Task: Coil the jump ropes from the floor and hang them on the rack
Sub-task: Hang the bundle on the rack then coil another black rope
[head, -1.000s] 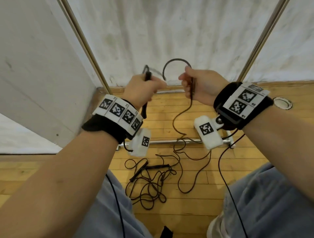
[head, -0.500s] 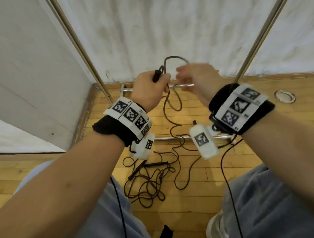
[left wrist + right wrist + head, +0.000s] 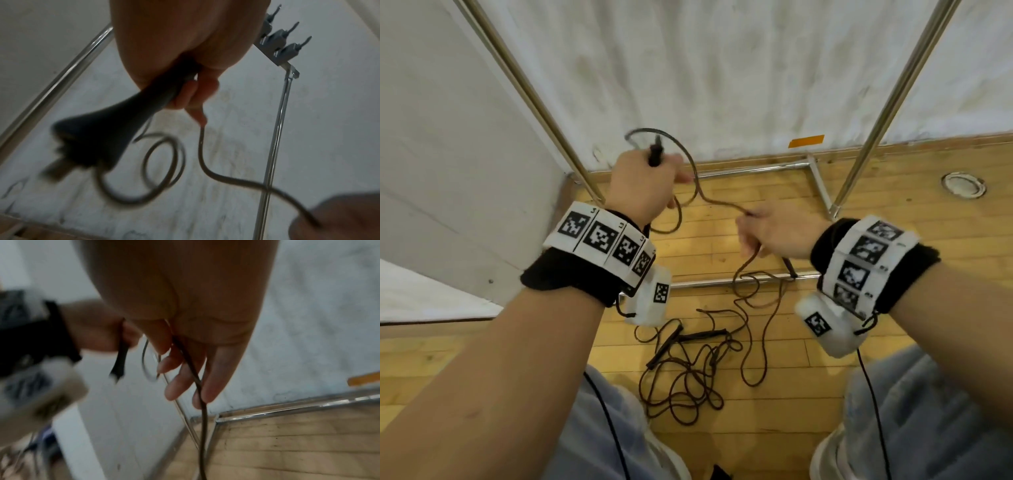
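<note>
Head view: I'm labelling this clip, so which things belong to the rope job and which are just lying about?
Job:
- thin dark jump rope with black handle, left hand gripping it
- right hand pinching the cord
- tangled dark ropes on the floor
- chrome rack

Lying about:
- round metal floor socket
- orange tape

wood floor [image 3: 893, 301], white wall [image 3: 722, 68]

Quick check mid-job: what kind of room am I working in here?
Probably a gym or sports hall storage corner: pale wooden strip floor, a chrome tube rack with metal hooks against a scuffed white wall, and thin dark jump ropes tangled on the floor.
</note>
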